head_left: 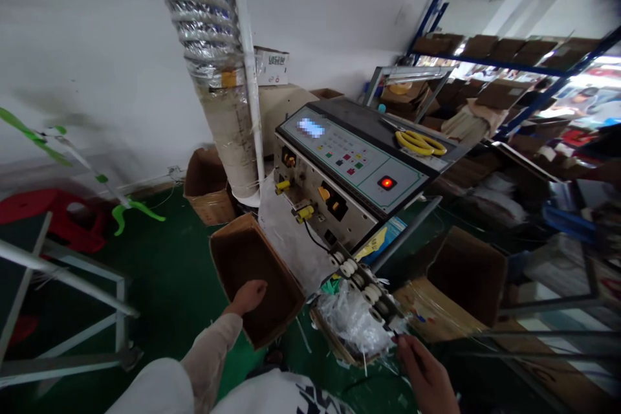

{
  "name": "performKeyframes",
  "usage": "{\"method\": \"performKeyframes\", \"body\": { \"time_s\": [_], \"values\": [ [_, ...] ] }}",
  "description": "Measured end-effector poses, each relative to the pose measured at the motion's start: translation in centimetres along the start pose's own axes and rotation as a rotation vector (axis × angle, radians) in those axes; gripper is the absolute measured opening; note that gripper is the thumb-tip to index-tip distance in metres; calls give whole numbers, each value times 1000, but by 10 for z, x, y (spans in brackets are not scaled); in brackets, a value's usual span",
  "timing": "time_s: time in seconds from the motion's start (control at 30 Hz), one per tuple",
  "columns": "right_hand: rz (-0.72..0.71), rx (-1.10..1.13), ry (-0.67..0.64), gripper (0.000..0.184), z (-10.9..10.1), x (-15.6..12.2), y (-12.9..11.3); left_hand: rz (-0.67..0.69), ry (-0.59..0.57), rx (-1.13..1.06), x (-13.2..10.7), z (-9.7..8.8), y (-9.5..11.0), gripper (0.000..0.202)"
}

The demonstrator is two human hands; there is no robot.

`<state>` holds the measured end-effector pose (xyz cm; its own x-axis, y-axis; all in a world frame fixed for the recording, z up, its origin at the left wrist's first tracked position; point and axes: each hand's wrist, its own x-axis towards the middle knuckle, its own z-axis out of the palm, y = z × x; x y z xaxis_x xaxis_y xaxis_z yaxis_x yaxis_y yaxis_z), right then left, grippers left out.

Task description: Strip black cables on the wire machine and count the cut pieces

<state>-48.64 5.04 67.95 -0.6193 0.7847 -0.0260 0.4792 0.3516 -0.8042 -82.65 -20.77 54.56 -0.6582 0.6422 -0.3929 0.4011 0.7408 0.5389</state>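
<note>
Pinching the black wire point(315, 240) at the lower end of the white rollers point(348, 267), your right hand point(424, 369) has its grip closed, thumb against fingers. Wire runs from the front of the machine point(349, 171) to the rollers. Your left hand point(249, 296) is over the open cardboard box point(279, 260), fingers curled; can't tell if its grip has anything. Yellow-handled scissors point(418, 142) lie on top of the machine; crumpled clear plastic point(345, 318) sits below the rollers.
</note>
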Motion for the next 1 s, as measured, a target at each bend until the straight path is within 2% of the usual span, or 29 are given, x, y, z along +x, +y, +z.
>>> {"method": "performKeyframes", "body": {
  "time_s": [0.3,0.5,0.6,0.7,0.8,0.83,0.9,1.0],
  "values": [
    [-4,43,16,52,1,1,-8,81,246,-5,24,-60,11,31],
    [43,91,-14,53,9,2,-7,152,392,-11,41,-108,28,29],
    [20,52,-19,49,11,1,4,173,517,-13,64,-146,49,40],
    [41,-22,-14,48,12,-5,26,198,619,-8,99,-189,78,55],
    [103,-57,1,49,11,-15,49,217,589,15,134,-218,101,56],
    [119,-66,13,49,10,-18,54,208,556,23,144,-220,105,50],
    [141,-93,49,48,8,-26,62,165,474,37,155,-213,105,37],
    [165,-149,99,45,7,-39,70,94,327,53,149,-174,90,33]
  ]
}}
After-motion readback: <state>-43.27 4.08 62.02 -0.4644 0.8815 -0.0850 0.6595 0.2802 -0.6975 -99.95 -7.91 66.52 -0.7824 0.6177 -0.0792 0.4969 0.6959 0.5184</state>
